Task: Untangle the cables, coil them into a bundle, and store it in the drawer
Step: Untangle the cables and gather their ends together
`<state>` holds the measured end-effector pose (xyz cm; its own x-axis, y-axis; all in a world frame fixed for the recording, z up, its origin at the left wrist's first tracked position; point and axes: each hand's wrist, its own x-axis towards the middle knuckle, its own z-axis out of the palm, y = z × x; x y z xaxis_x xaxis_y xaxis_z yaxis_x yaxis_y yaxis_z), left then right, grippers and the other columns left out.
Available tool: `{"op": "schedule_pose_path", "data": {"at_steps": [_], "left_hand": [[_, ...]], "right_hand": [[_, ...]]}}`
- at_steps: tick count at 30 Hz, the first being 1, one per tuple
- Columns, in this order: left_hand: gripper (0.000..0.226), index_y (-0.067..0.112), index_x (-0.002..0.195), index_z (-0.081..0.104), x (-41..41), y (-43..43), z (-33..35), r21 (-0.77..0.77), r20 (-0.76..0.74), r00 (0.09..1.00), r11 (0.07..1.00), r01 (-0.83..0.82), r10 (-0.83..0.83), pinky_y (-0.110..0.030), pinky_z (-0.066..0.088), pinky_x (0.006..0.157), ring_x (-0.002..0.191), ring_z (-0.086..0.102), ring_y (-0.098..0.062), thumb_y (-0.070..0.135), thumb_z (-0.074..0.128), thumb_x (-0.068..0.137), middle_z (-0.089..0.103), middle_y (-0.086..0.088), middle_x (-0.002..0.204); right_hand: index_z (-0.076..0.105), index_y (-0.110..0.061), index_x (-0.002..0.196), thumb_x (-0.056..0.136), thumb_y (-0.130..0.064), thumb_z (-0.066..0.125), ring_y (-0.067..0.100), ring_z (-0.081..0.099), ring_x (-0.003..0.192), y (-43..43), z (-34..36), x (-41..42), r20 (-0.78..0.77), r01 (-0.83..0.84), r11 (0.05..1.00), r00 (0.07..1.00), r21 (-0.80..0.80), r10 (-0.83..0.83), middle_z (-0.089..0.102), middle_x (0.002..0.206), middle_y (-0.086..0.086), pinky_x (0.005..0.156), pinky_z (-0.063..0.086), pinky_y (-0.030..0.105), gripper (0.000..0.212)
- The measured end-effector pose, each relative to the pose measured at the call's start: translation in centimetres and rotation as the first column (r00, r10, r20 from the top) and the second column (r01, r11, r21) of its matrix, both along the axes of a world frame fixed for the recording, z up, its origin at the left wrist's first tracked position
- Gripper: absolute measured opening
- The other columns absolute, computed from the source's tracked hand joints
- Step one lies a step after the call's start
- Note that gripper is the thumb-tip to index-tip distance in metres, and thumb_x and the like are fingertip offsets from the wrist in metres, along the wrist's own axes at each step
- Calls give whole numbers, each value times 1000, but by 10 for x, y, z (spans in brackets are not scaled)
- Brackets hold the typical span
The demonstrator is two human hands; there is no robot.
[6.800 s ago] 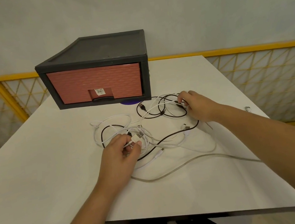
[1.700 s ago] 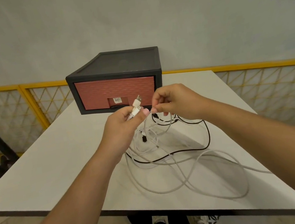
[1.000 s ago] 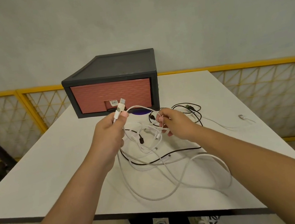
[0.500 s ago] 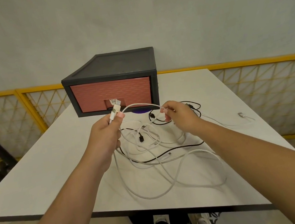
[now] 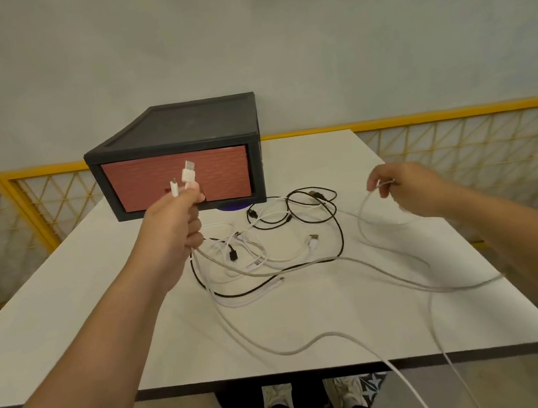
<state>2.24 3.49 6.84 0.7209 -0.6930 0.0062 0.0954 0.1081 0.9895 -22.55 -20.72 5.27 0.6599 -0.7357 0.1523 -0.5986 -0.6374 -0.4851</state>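
Note:
A tangle of white and black cables [image 5: 267, 249] lies on the white table [image 5: 67, 301] in front of a dark drawer unit [image 5: 181, 154] whose red drawer front is closed. My left hand [image 5: 173, 224] is raised over the table and grips two white cable ends, their plugs sticking up above my fingers. My right hand [image 5: 407, 188] is out to the right and pinches a long grey-white cable [image 5: 365, 259]. That cable runs from my left hand across the table, and loops of it hang over the front edge.
A yellow lattice railing [image 5: 459, 142] runs behind the table and along both sides. A small purple object [image 5: 231, 206] peeks out under the drawer unit. My feet show below the table's front edge.
My right hand has swung far to the right, drawing the grey-white cable out of the tangle. My left hand has risen with the plugs. Cable loops now hang over the front edge.

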Motion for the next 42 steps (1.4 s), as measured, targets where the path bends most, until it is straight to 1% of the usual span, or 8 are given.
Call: {"op": "schedule_pose_path", "data": {"at_steps": [5,10,14,20,29,33,37,42], "left_hand": [[31,7,110,62,-12,1,5,-55,-38,989,988,142,-144,-18,29,49,54,33,-6,-2,36,95,38,3,70],[28,9,112,65,-18,2,0,15,98,980,985,170,-171,-17,32,54,60,36,-5,13,38,106,41,4,76],[28,10,103,65,-27,1,-2,-24,99,984,988,153,-150,-16,33,50,53,36,-3,17,38,107,47,6,67],[30,12,99,63,-34,-3,0,-73,-3,995,993,96,-96,-16,25,44,47,25,-5,25,37,107,36,7,55],[33,24,116,62,-16,3,7,-136,-53,996,989,61,-69,-17,23,44,47,23,-4,32,31,108,32,10,53],[33,20,108,62,-16,-5,6,-172,-119,992,985,22,-43,-17,22,43,47,22,-4,33,31,108,32,9,52],[32,18,92,57,-19,-15,2,-211,-217,976,977,-23,-24,-18,23,46,47,25,-5,30,32,108,33,8,53],[33,18,83,55,-16,-13,-2,-244,-332,943,967,-76,-9,-18,30,49,47,29,-5,33,36,107,37,8,55]], "right_hand": [[55,-26,87,91,-2,41,19,55,77,-10,-9,-27,-287,113,992,950,-48,-122,60,94,2,61,42,28,28],[50,-21,124,93,-6,37,26,50,106,-2,-14,-39,-540,113,982,822,-152,-178,49,126,5,82,43,31,36],[36,-27,140,93,-12,42,29,38,124,15,-20,-21,-515,15,981,850,-192,-114,37,137,2,98,41,40,49],[59,-29,118,99,-12,37,25,51,112,26,-34,20,-418,-65,987,908,-145,-1,52,120,1,90,45,35,34],[40,-26,140,92,1,31,29,38,122,0,-23,16,-648,10,976,746,-218,-152,38,132,6,95,43,37,56],[53,-27,130,89,-3,42,28,38,117,27,-8,35,-380,-35,906,914,-422,-142,49,125,4,92,41,36,49],[72,-18,89,90,-29,48,20,46,89,116,1,72,153,-307,888,915,-342,375,59,88,-2,80,41,34,26],[75,-21,86,80,-63,49,20,42,91,170,-21,100,-68,-333,731,928,-596,367,48,90,-4,74,41,35,50]]}}
